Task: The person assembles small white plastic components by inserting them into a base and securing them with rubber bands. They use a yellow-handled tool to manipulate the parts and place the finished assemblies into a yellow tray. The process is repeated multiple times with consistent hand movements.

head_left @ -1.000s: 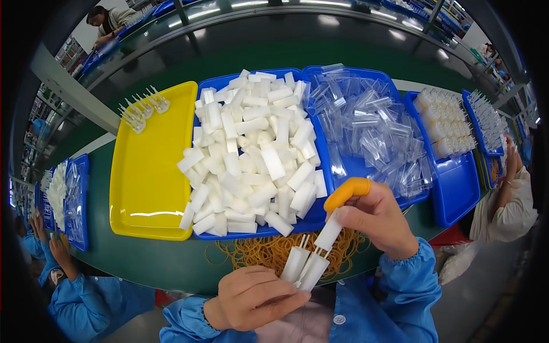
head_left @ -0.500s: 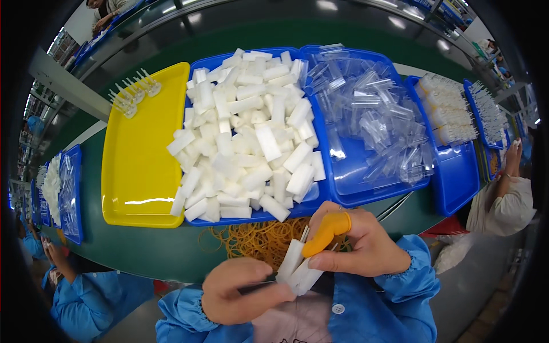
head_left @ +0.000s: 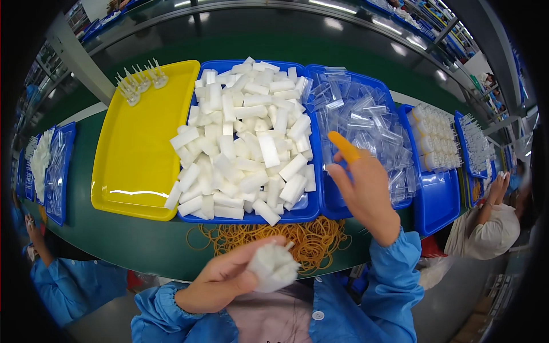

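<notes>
1. Left hand [head_left: 220, 283], lower centre of the frame: fingers clamped around a white foam bundle [head_left: 273, 267].
2. Right hand [head_left: 367, 191], right of centre: thumb and index, in an orange finger cot [head_left: 344, 147], stand apart, nothing between them, over the sleeve tray [head_left: 330, 200].
3. The step appears to be a reach toward clear sleeves [head_left: 372, 121]; taking one would call for pinching thumb and index together.
4. Rubber bands [head_left: 311, 248] lie below centre, foam blocks [head_left: 243, 151] above.
</notes>
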Motion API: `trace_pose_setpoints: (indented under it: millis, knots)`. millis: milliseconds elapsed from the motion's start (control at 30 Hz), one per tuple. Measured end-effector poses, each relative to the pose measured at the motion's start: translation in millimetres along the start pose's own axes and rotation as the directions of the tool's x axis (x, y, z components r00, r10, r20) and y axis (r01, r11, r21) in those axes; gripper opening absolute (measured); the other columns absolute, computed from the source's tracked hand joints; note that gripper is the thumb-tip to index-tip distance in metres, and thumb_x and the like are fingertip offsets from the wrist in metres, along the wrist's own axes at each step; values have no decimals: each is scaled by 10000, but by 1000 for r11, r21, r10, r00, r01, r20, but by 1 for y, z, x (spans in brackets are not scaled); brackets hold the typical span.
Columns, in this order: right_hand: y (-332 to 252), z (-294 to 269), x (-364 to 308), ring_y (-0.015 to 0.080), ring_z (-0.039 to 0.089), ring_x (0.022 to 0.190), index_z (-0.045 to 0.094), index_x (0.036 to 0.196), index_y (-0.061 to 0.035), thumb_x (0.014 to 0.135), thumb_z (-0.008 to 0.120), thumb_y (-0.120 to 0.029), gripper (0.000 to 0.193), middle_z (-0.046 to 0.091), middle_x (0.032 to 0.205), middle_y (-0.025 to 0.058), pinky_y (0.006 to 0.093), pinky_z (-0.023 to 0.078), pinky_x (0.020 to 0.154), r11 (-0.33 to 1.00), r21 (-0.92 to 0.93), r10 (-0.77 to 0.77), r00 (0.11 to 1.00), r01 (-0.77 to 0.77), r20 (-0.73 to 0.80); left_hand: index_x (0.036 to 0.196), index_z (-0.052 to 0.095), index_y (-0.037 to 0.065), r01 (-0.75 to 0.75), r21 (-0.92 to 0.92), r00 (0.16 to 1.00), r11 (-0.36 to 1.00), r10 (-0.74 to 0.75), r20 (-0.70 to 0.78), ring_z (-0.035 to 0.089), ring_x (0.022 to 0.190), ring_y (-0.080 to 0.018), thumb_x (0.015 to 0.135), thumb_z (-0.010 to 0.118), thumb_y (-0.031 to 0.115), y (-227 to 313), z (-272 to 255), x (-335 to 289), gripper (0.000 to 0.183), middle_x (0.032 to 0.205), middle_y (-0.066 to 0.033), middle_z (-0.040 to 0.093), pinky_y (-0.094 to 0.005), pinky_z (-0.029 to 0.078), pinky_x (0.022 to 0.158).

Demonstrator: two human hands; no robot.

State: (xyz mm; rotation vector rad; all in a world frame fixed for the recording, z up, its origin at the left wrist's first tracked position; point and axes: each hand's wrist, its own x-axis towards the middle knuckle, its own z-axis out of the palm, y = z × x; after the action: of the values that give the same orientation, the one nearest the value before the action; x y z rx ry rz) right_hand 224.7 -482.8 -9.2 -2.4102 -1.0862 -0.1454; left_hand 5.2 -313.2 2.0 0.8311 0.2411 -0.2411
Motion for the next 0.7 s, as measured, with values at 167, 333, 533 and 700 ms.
trace_pose_setpoints:
  millis: [167, 333, 533, 700]
  knots:
    - [8, 21, -1, 317, 571, 725, 591, 1108, -33, 845, 591, -288, 366, 557, 785, 125, 417, 443, 628, 974, -225, -22, 997, 37, 68, 1379, 320, 58, -392, -32, 883, 920, 366, -296, 553, 1081, -303, 899, 572, 284, -8, -21, -10, 587, 1279, -143, 480, -409, 503, 826]
    - [1, -2, -15, 329, 579, 718, 543, 1173, -44, 829, 597, -208, 385, 577, 815, 140, 425, 457, 649, 999, -16, 52, 967, -49, 251, 1382, 298, 63, -505, -63, 769, 861, 416, -485, 534, 1108, -281, 899, 570, 323, -6, -45, -24, 612, 1316, -123, 454, -362, 512, 799]
    - [-4, -12, -26, 264, 570, 676, 554, 1164, -31, 786, 576, -17, 379, 583, 832, 119, 345, 461, 619, 982, 179, 60, 997, -51, -47, 1357, 331, 13, -483, -54, 820, 874, 430, -378, 539, 1108, -257, 820, 680, 300, -4, -41, -22, 702, 1314, -141, 460, -342, 489, 843]
    - [-37, -37, -37, 159, 544, 800, 596, 1066, 8, 772, 575, 42, 297, 551, 913, 95, 274, 430, 700, 783, 621, -43, 999, 19, 23, 1260, 473, -33, -429, 92, 834, 899, 433, -343, 535, 1104, -245, 777, 725, 148, -18, -31, -15, 574, 1268, -155, 490, -372, 444, 931]
